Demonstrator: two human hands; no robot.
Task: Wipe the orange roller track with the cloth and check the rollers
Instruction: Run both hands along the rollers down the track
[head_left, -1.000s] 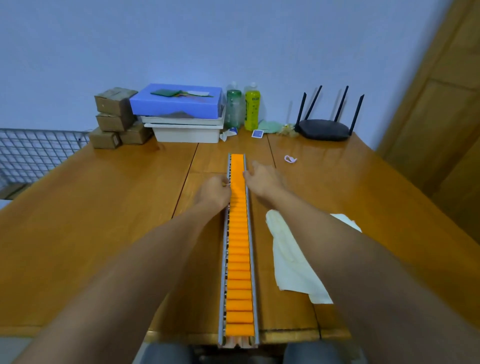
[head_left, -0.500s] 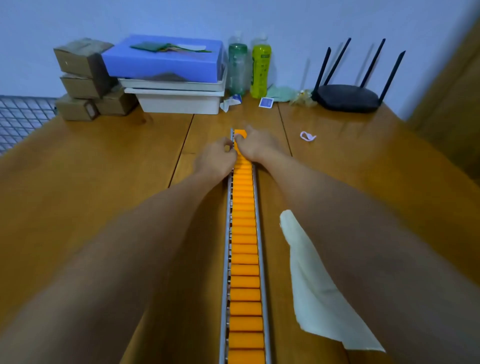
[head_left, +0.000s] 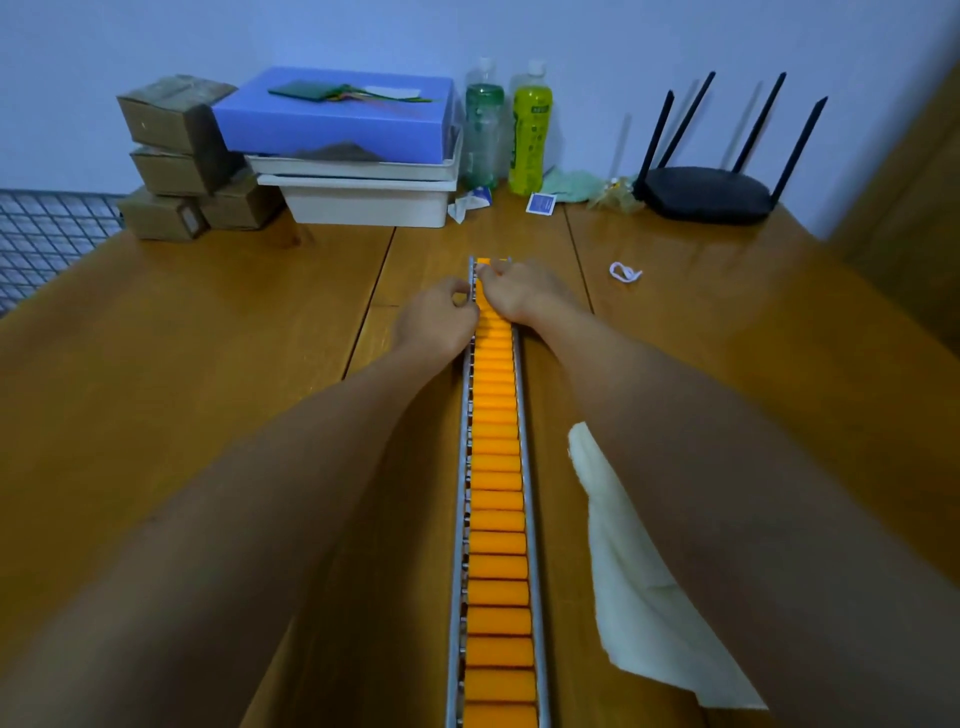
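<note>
head view: both hands' fingers pinch the roller track (head_left: 496, 467)'s far end, apparently; bottle labels unreadable.

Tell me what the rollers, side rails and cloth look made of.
Rollers: matte orange, probably plastic or rubber; no glare.
Side rails: likely bare metal; thin, grey, silvery sheen.
Cloth: soft pale fabric; it lies limp and creased on the table.
</note>
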